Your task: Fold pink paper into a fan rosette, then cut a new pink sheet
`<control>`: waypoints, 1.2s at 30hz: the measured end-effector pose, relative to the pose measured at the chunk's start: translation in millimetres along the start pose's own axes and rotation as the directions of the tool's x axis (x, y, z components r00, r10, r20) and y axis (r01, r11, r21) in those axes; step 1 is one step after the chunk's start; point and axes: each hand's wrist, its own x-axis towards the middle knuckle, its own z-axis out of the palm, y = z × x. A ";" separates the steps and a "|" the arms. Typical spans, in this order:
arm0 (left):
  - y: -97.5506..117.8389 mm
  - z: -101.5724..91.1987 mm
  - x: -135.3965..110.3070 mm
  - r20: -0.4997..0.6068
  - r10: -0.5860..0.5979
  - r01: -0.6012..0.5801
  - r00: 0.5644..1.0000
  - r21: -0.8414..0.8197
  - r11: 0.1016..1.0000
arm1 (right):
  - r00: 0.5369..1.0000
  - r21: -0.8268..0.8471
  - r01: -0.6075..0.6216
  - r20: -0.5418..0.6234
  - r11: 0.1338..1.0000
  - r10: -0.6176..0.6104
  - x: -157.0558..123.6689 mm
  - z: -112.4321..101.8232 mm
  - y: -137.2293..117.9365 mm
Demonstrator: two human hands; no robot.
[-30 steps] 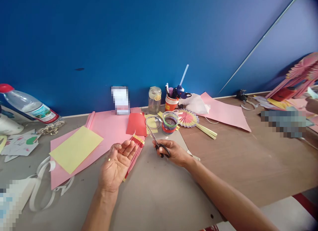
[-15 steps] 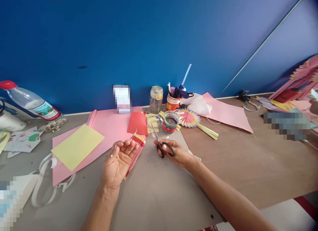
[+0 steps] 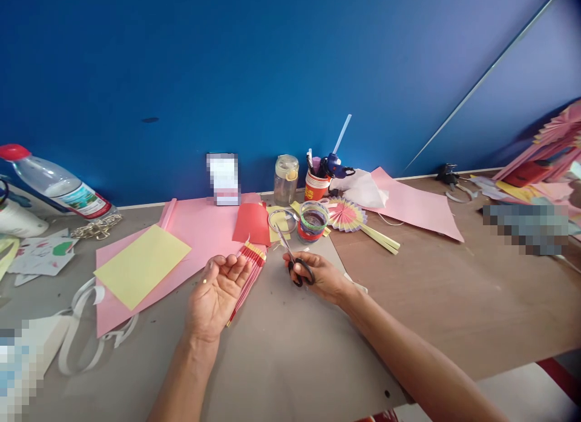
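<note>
My right hand (image 3: 321, 278) grips a pair of scissors (image 3: 297, 269) by the black handles, blades pointing up and away, nearly closed. To its left, my left hand (image 3: 220, 295) is turned palm up, fingers loosely curled and thumb apart. A tiny pale yellow bit shows at its thumb. Just beyond and beside these fingers is a pleated pink and red paper strip (image 3: 249, 283) with yellow edging, partly hidden by the hand. Past the scissors tips are a clear tape roll (image 3: 271, 219) and a red paper piece (image 3: 251, 224).
A yellow sheet (image 3: 143, 266) lies over pink paper (image 3: 204, 222). A small tub with coloured bands (image 3: 312, 231), a paper rosette (image 3: 345, 217), a jar (image 3: 285, 183) and a cup of tools (image 3: 316, 187) stand near the blue wall. A bottle (image 3: 68, 189) leans at left.
The scissors have closed: their handles and blades were spread wider before. My left hand has hardly moved.
</note>
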 end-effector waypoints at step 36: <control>-4.6 -2.2 2.8 -0.015 -0.007 0.007 1.000 -0.006 1.000 | 0.996 -0.010 0.022 0.090 1.000 -0.021 -4.2 4.0 7.4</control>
